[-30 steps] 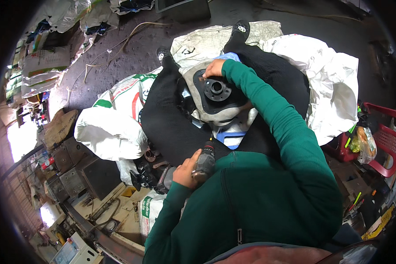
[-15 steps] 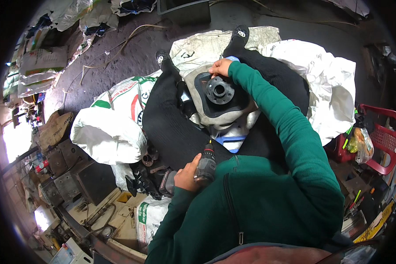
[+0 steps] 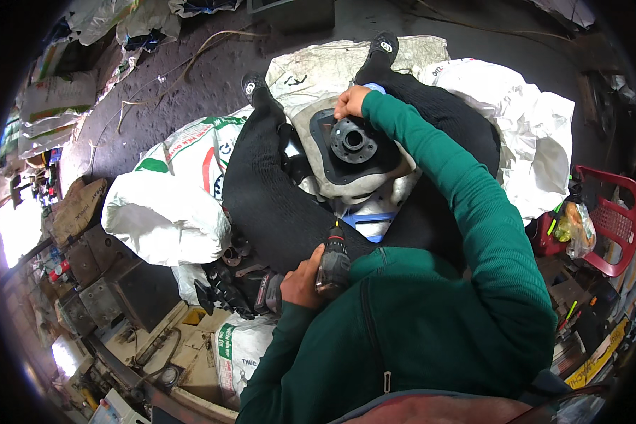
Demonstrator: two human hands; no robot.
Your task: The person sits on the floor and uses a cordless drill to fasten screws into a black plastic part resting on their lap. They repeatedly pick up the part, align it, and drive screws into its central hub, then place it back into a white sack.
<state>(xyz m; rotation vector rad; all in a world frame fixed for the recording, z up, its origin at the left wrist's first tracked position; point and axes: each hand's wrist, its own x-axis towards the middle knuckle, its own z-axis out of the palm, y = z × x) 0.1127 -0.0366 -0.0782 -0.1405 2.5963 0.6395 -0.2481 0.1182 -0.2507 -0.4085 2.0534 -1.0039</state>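
My left hand (image 3: 303,279) is wrapped round the body of a dark cordless drill (image 3: 332,272) with a thin yellow-tipped bit pointing away from me. Between my legs sits a pale, rounded moulded part (image 3: 311,152) with a black plate set in its upper face. Standing up from that plate is a dark round metal flange (image 3: 353,141) with a central bore and several small holes round its rim. The fingers of my right hand (image 3: 351,101) are pinched together at the flange's far edge; what they hold, if anything, is too small to make out. The drill bit is apart from the flange.
Under the pale part lies a blue-and-white piece (image 3: 372,225). White sacks (image 3: 166,219) lie on both sides of my legs. A red plastic chair (image 3: 615,226) stands at the right, with a bagged item beside it. Metal blocks (image 3: 148,290) and a cable (image 3: 191,63) are at the left.
The view has shifted slightly. Both hands stay in nearly the same places, the left round the drill and the right at the flange's far edge.
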